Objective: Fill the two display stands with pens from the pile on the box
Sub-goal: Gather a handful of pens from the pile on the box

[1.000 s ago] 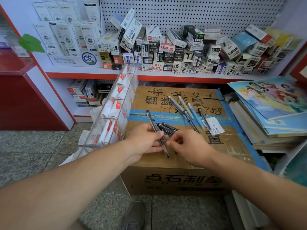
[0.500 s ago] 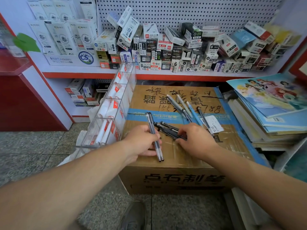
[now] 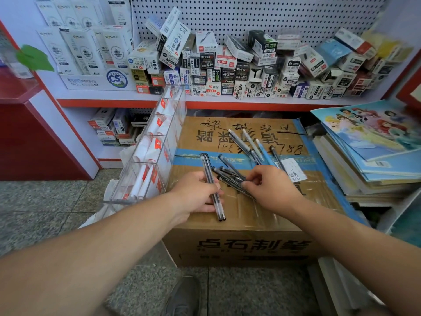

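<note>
Left hand (image 3: pixel 195 195) fingers grip two slim black plastic pens (image 3: pixel 206 169); right hand (image 3: pixel 273 190) fingers now pinch the black pen pile (image 3: pixel 230 174) beside them (bundle growing).

Brown box (image 3: pixel 250 215) before you carried a blue stripe and black lettering, black pens (image 3: pixel 206 166), one light-blue pen (image 3: pixel 264 152), red shelf edge (image 3: pixel 102 102).
</note>
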Demonstrator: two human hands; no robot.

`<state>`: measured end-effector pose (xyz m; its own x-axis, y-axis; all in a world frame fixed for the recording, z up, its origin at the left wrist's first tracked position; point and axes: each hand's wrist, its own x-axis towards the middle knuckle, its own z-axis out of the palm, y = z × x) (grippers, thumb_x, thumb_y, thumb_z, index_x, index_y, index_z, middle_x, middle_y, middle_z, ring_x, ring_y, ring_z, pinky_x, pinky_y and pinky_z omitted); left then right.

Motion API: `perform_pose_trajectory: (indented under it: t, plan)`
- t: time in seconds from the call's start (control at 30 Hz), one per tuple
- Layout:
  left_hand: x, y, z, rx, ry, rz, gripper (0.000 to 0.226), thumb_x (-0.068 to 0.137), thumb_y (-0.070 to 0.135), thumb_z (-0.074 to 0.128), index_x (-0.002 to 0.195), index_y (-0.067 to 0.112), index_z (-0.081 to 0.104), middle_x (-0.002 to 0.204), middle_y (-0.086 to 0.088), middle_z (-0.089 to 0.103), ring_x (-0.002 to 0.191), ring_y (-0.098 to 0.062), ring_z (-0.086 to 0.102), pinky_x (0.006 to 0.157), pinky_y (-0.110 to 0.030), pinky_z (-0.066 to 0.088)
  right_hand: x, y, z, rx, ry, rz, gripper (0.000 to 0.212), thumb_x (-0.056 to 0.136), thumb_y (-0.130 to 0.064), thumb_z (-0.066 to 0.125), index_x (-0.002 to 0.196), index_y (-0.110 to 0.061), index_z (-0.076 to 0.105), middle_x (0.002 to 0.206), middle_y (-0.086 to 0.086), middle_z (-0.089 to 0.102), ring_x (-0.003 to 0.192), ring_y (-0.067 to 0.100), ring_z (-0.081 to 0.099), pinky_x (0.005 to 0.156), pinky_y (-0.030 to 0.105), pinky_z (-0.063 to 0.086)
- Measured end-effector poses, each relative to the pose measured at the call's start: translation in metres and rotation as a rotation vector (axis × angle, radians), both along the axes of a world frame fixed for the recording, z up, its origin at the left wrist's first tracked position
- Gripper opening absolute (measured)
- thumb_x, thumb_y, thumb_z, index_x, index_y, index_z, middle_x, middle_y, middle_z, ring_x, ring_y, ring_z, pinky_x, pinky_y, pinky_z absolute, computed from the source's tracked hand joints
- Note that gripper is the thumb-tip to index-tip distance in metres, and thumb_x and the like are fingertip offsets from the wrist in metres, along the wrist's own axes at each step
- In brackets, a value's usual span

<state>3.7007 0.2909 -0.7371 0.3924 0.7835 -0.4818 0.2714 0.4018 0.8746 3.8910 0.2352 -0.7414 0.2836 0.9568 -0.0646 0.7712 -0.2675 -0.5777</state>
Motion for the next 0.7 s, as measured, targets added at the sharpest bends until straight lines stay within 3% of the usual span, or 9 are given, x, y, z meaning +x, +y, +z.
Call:
perform_pose_trajectory:
  t: [0.13,0.33,0.47,0.53,0.6,0.7]
  plan:
    - [0.003,-0.001,0.0,-0.017,-0.06,-0.007,0.018,0.101,0.006,0.061,0.118,0.011,0.064,0.106,-0.013,0.076,0.093,-0.026,0.077,0.081,-0.041,0.064,-0.011,-0.009,0.008,0.098,0.249,0.055,0.006,0.091,-0.031,0.076,0.086,-0.031,0.072,0.077,-0.01,0.07,0.07,0.001,0.064,0.061,0.017,0.05]
    - [0.009,-0.007,0.006,-0.104,-0.176,0.018,0.02,0.098,0.007,0.065,0.117,0.008,0.07,0.106,-0.012,0.078,0.097,-0.024,0.077,0.08,-0.035,0.063,-0.022,-0.012,0.002,0.127,0.322,0.078,0.009,0.087,-0.028,0.081,0.088,-0.026,0.072,0.079,-0.002,0.073,0.072,0.014,0.068,0.067,0.031,0.059]
    - [0.007,-0.007,0.005,-0.139,-0.162,0.052,0.017,0.095,0.004,0.069,0.112,0.005,0.07,0.1,-0.013,0.079,0.092,-0.025,0.078,0.075,-0.034,0.064,-0.023,-0.015,0.004,0.106,0.32,0.133,0.004,0.088,-0.028,0.079,0.087,-0.026,0.076,0.078,-0.006,0.073,0.07,0.004,0.065,0.063,0.018,0.053]
    - [0.007,-0.005,0.005,-0.132,-0.128,0.065,0.017,0.094,0.002,0.069,0.111,0.004,0.069,0.097,-0.013,0.079,0.09,-0.025,0.078,0.074,-0.036,0.065,-0.017,-0.014,0.005,0.073,0.23,0.117,0.007,0.091,-0.031,0.075,0.085,-0.027,0.076,0.077,-0.008,0.071,0.07,0.0,0.063,0.063,0.015,0.051]
    - [0.006,-0.002,0.004,-0.117,-0.082,0.071,0.019,0.093,0.001,0.07,0.111,0.004,0.069,0.096,-0.012,0.079,0.088,-0.024,0.078,0.07,-0.036,0.065,-0.006,-0.011,0.005,0.017,0.009,0.098,0.004,0.094,-0.03,0.072,0.091,-0.028,0.074,0.085,-0.012,0.069,0.077,0.001,0.062,0.067,0.016,0.051]
    - [0.006,-0.001,0.003,-0.099,-0.037,0.05,0.019,0.093,0.001,0.07,0.111,0.004,0.069,0.097,-0.012,0.079,0.087,-0.025,0.078,0.068,-0.035,0.064,0.002,-0.01,0.002,-0.063,-0.191,0.139,0.007,0.094,-0.03,0.072,0.099,-0.026,0.073,0.096,-0.01,0.067,0.085,0.004,0.062,0.078,0.025,0.057]
